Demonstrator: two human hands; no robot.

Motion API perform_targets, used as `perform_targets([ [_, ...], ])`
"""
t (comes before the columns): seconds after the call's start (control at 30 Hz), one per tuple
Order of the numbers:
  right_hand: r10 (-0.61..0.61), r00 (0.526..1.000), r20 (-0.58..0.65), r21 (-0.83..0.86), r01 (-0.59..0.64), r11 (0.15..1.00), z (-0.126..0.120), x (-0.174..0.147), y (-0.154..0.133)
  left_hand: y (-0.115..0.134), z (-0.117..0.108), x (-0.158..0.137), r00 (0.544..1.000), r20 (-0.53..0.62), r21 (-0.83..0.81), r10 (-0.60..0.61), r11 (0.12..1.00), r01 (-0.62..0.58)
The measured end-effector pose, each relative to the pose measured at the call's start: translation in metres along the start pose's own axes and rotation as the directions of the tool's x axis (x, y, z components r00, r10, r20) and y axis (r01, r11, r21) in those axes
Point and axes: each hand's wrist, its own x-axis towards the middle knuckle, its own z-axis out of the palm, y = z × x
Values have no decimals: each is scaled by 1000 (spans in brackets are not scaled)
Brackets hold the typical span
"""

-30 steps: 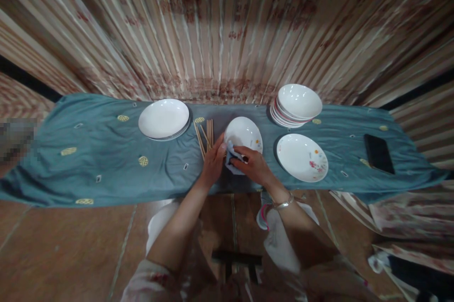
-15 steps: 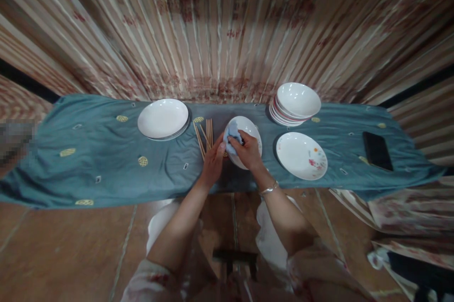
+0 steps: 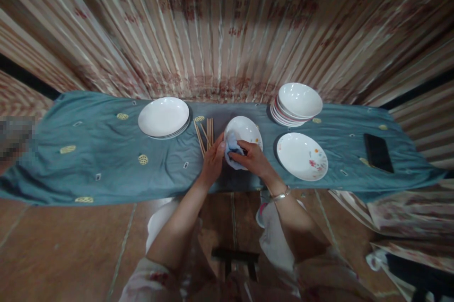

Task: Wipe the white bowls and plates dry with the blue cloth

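A white plate with a flower print (image 3: 244, 127) is held up slightly tilted in front of me, over the middle of the table. My left hand (image 3: 213, 160) grips its left rim, the thumb along the edge and the fingers partly hidden. In my right hand (image 3: 253, 156) is a bunched light-blue cloth (image 3: 232, 147), pressed against the lower left of the plate's face. Just left of my left hand lie several wooden chopsticks (image 3: 210, 129). Right of the held plate, a flowered plate (image 3: 300, 155) rests on the tablecloth.
A stack of white plates (image 3: 163, 116) stands to the left. At the back right is a stack of bowls (image 3: 300, 99). A black phone (image 3: 378, 151) lies on the right of the green tablecloth (image 3: 117, 160). A pleated curtain (image 3: 227, 32) hangs behind the table.
My right hand and the cloth have moved down across the plate's face, uncovering its upper part and more of the flower print. My left hand keeps its hold on the rim.
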Motion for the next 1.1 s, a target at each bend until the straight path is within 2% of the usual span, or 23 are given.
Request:
perform_targets([
  [0.1,14,1000,15,-10,-14,1000,-2,-1,-1,0,1,1,1000,7,6,28,1000,-28],
  [0.2,12,999,-29,-8,-12,1000,0,2,-1,0,2,1,1000,6,-15,29,999,-29],
  [0.37,-84,987,-137,-28,81,996,7,13,4,-3,3,-1,998,57,-87,-30,996,35],
  [0.5,-148,969,-200,-170,114,979,12,21,13,-4,4,-1,993,106,-168,-59,983,76],
  [0.7,-198,964,-178,-354,125,927,13,29,28,-5,2,-1,986,150,-185,-68,978,96],
  [0.97,-185,965,-184,-527,62,847,8,42,41,-9,4,-1,984,143,-257,-106,956,140],
  [1.1,-202,959,-199,-541,65,839,1,46,52,-8,4,-1,983,155,-261,-97,956,135],
])
